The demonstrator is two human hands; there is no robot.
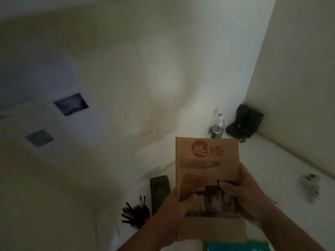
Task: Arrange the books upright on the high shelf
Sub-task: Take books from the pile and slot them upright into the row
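Up front, the brown paper-covered book with a red seal and dark print [208, 171] is held upright above the white surface [282, 160], left hand [174, 212] and right hand [243, 196] gripping its lower edges, thumbs curled onto the cover.

Bottle [217, 126] left of bag [244, 122]
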